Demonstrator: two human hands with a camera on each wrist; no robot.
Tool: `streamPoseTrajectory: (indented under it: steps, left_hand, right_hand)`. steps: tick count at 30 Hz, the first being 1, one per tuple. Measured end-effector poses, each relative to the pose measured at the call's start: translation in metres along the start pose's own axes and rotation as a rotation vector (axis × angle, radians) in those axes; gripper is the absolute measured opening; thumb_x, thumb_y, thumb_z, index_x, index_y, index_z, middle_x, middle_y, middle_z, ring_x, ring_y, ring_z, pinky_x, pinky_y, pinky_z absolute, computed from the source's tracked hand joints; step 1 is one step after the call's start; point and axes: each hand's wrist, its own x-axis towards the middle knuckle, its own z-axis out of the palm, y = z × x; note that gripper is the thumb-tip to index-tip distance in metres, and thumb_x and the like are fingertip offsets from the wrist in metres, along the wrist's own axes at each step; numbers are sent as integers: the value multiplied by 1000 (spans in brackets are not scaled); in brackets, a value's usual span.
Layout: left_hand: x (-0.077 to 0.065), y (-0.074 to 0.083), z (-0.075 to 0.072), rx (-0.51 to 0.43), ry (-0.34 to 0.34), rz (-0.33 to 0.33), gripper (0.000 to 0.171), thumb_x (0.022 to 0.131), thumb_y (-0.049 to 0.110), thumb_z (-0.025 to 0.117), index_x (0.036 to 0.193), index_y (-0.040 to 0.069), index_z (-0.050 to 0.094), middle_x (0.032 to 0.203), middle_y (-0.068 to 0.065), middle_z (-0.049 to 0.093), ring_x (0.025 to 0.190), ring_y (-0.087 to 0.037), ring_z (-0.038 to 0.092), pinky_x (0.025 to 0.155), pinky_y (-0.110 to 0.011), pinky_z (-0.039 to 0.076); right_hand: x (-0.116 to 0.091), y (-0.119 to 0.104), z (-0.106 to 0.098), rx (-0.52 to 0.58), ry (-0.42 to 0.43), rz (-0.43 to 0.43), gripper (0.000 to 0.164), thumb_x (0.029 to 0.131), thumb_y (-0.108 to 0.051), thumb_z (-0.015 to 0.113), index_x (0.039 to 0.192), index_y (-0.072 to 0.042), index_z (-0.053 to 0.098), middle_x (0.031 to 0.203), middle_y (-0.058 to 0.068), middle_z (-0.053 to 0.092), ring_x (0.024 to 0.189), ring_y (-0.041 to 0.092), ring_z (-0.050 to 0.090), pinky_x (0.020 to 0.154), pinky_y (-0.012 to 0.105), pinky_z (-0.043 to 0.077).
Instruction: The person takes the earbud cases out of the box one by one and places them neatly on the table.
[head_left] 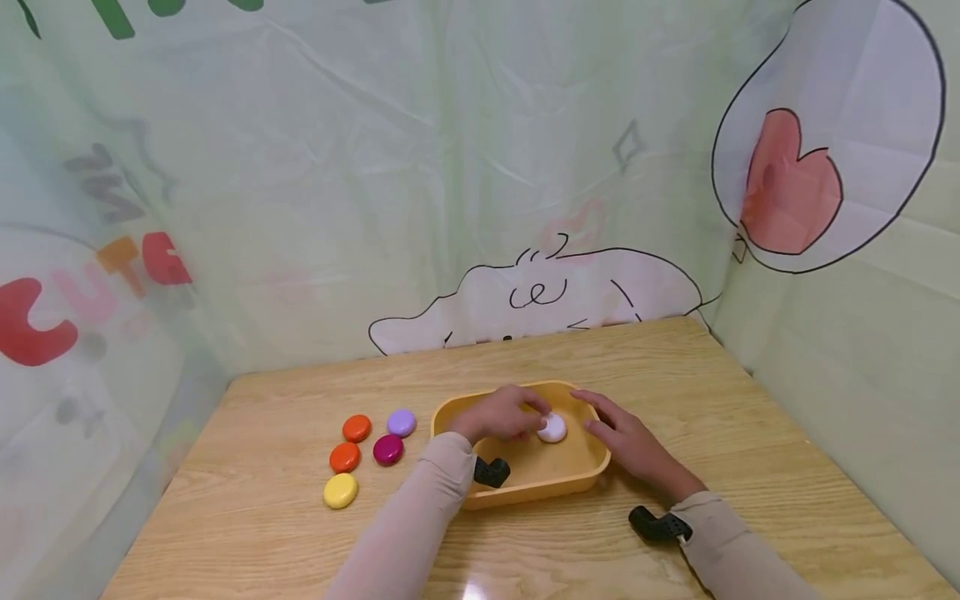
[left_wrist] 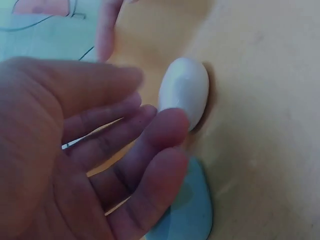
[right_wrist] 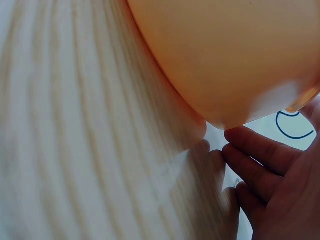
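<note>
My left hand (head_left: 510,413) reaches into a yellow-orange plastic tray (head_left: 551,492), its fingers loosely bent. Close by its fingertips lies a glossy white rounded disc (left_wrist: 184,92); in the left wrist view nothing shows between thumb and fingers. A light blue disc (left_wrist: 192,205) lies below those fingers, hidden from the head view. At the tray's right end is my right hand (head_left: 633,442), thumb by the rim. In the right wrist view its mostly straight fingers (right_wrist: 260,150) meet the outside of the tray wall low down.
Left of the tray, two orange discs (head_left: 357,428), a lilac disc (head_left: 401,422), a magenta disc (head_left: 388,449) and a yellow disc (head_left: 341,491) lie on the wooden table (head_left: 255,517). A printed curtain (head_left: 337,208) hangs behind the table and along its sides.
</note>
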Motion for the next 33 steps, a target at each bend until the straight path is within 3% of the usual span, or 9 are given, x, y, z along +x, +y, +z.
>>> streamPoseTrajectory:
  steps: [5,12,19,26,29,33]
  left_hand:
    - [7,0,6,185,26,27,28,92,16,71,120,11,72,98,4,67,72,-10,57,64,-22,48]
    - [11,0,9,176,31,5,24,91,12,74,115,13,74,104,6,65,70,-11,59,62,-24,50]
    - [13,-1,11,300,47,51,28,88,17,77,115,19,74,101,12,66,84,-9,55,78,-21,45]
    - [14,-2,11,391,42,77,33,87,18,79,119,21,73,104,13,66,89,-8,55,85,-21,45]
    - [15,-4,11,385,41,81,33,87,21,80,120,20,72,104,13,66,89,-7,55,85,-20,45]
    - [16,-8,11,292,50,54,33,86,26,81,118,19,73,101,14,66,87,-8,56,82,-21,46]
  right_hand:
    - [-1,0,1,4,-2,-1,47,106,-21,50,152,-22,42,158,14,36,143,39,34,107,56,37]
    - [-2,-3,1,1,-6,30,48,106,-22,50,153,-23,41,158,15,34,143,41,33,108,57,35]
    - [-2,-6,0,2,-7,43,48,106,-23,50,153,-22,40,159,16,33,144,42,31,108,56,35]
    - [-1,-6,1,-2,-5,47,47,106,-25,50,152,-24,41,159,14,33,144,40,32,108,56,35]
    - [-1,-6,1,-6,-2,47,47,106,-26,50,152,-23,41,159,14,33,144,40,32,108,56,34]
    - [0,-5,1,-23,-2,47,48,106,-27,50,153,-23,41,159,14,34,143,39,33,108,56,36]
